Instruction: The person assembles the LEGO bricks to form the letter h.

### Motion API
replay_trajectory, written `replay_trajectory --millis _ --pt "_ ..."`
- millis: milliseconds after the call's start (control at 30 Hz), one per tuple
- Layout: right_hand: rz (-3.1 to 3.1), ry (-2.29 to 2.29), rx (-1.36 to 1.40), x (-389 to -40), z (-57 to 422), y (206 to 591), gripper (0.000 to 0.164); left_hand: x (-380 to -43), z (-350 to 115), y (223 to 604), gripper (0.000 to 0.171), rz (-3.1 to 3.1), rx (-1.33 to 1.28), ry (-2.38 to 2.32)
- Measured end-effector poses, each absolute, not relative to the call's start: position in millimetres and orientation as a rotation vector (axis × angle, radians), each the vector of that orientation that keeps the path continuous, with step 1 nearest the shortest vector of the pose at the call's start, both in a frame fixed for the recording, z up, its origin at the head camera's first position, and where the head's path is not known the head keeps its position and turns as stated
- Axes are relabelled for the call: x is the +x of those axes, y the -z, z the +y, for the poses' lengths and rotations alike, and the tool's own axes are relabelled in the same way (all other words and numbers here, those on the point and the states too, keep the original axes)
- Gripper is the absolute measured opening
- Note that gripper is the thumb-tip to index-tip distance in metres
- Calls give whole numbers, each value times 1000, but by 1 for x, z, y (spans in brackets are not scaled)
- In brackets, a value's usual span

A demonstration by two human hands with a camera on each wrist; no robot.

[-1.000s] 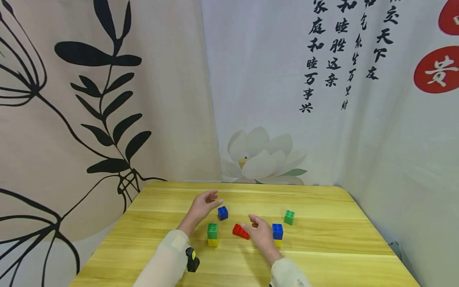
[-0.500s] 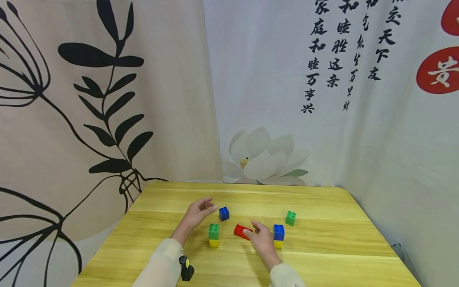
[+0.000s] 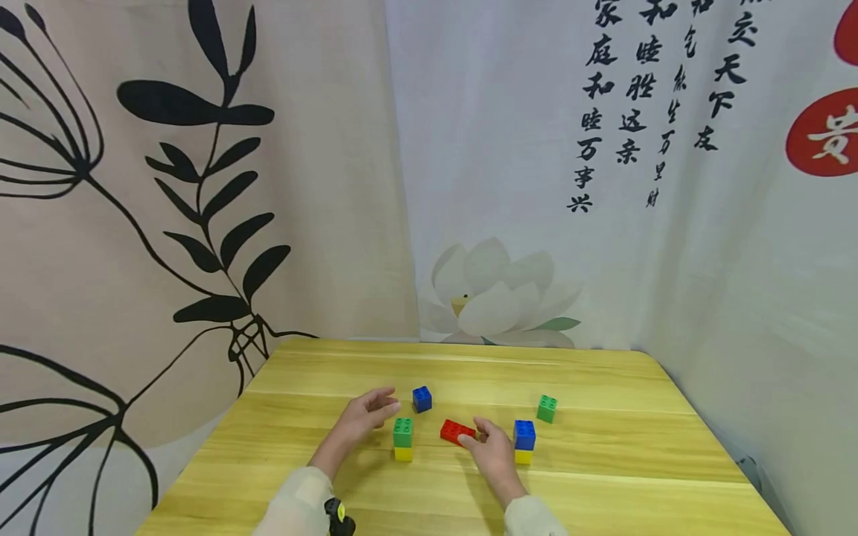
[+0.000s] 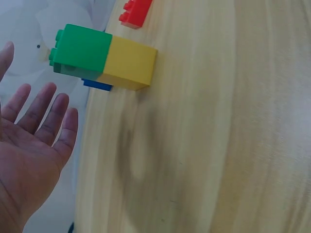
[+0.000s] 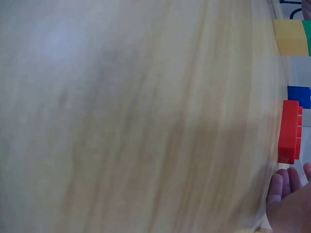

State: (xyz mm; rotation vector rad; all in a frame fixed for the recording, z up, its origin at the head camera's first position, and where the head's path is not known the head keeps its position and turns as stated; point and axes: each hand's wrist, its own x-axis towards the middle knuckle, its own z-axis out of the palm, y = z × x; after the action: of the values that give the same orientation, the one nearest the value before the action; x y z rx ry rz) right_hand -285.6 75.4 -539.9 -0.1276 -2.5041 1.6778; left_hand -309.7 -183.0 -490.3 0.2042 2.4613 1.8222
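My left hand (image 3: 362, 418), its fingers spread and relaxed in the left wrist view, holds nothing beside a stack of a green toy brick (image 3: 403, 427) on a yellow brick (image 3: 403, 453). Behind that stack sits a single blue brick (image 3: 422, 399). A longer red brick (image 3: 457, 432) lies flat in the middle of the table. At its right end is my right hand (image 3: 494, 452), whose thumb overlaps the brick in the head view. In the right wrist view a small gap shows between the loosely bent fingers (image 5: 275, 187) and the red brick.
Just right of my right hand stands a blue brick (image 3: 525, 435) on a yellow brick (image 3: 523, 456). Farther back on the right is a green brick (image 3: 547, 408). The wooden table (image 3: 623, 491) ends at a printed cloth backdrop (image 3: 335, 186).
My left hand has come back toward me and lower, from near the single blue brick to beside the green and yellow stack. My right hand has lowered slightly at the red brick.
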Motion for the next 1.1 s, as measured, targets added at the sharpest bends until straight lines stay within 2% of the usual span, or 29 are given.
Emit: replay_trajectory --millis 300,1100 --pt "-2518 -1672 -166 -289 75 548 52 -302 -185 500 64 2383 274 -1795" --pt "-2582 -1484 -128 -291 76 550 39 -296 -188 513 65 2295 279 -1750"
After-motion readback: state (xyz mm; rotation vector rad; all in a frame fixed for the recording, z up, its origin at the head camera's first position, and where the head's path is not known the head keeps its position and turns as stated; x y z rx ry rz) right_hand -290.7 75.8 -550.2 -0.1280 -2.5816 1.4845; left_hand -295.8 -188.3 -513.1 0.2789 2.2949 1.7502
